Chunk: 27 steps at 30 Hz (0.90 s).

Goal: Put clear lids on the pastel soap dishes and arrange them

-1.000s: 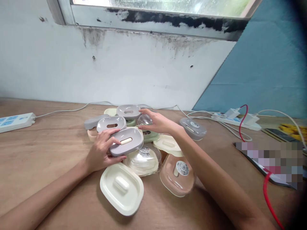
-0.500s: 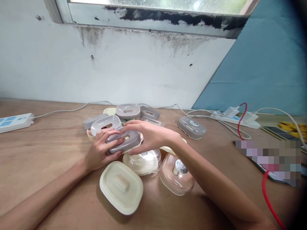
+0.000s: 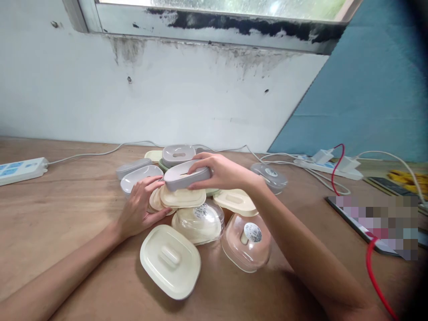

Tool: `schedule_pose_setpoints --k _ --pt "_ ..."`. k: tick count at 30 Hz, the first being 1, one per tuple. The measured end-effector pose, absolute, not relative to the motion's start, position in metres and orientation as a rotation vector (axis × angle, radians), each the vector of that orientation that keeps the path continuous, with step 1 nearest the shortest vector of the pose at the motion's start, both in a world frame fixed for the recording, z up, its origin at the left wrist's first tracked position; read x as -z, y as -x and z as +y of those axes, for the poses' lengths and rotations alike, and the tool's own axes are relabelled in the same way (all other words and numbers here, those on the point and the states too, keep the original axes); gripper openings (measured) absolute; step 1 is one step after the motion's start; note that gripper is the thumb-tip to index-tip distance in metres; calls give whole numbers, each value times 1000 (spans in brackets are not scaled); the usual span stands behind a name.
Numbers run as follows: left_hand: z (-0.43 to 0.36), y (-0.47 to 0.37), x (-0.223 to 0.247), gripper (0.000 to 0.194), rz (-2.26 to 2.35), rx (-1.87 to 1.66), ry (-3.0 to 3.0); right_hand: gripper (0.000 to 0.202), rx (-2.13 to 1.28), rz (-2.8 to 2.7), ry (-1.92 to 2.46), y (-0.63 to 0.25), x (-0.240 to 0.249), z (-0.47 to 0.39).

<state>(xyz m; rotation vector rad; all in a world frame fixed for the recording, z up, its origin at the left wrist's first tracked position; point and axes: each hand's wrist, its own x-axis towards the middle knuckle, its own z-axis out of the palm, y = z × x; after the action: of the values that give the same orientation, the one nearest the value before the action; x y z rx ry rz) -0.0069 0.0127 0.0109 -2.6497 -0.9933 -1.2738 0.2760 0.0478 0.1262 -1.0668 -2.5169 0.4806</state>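
Observation:
My right hand (image 3: pixel 220 171) grips a grey oval dish with a slot (image 3: pixel 179 178) by its right end, tilted above a cream lid (image 3: pixel 183 197). My left hand (image 3: pixel 140 207) rests at the left side of the pile, fingers apart, beside another grey dish (image 3: pixel 135 178) and the cream pieces. Below them lie a clear cover over cream pieces (image 3: pixel 200 223), a clear cover with a round label (image 3: pixel 245 249) and a cream lid with a raised handle (image 3: pixel 170 261). Another cream piece (image 3: pixel 236 201) is under my right wrist.
Behind the pile stands a grey slotted dish (image 3: pixel 179 154). A labelled grey dish (image 3: pixel 272 176) is to the right. White power strips (image 3: pixel 23 170) lie at both sides, with cables along the wall. A phone-like device and a red cable (image 3: pixel 371 272) are at the right.
My right hand has lifted the grey dish up and to the right, off the cream pieces. My left hand has let go of it and stayed near the same place.

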Motion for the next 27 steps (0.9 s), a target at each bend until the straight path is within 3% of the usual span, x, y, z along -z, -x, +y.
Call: schedule_pose_setpoints --k 3,9,16,18,22,25,27 --pt "14 6 -11 60 -969 1244 2626 35 -612 -2437 1114 -294 -130 57" --pt "20 5 -5 21 -913 1055 2595 39 -569 -2449 1338 -308 -114 73" --pt "24 10 -1 15 -1105 1107 2522 51 -183 -2422 1500 -307 -114 69" --pt "24 10 -1 14 -1135 1122 2510 44 -134 -2399 1505 -307 -124 60" --pt "24 9 1 15 -1183 1125 2475 33 -457 -2550 1393 -301 -141 35" --pt "24 10 1 16 -1221 1121 2434 45 -771 -2719 1419 -291 -140 18" --pt "25 11 2 18 -1256 1117 2410 52 -808 -2773 1529 -283 -132 11"
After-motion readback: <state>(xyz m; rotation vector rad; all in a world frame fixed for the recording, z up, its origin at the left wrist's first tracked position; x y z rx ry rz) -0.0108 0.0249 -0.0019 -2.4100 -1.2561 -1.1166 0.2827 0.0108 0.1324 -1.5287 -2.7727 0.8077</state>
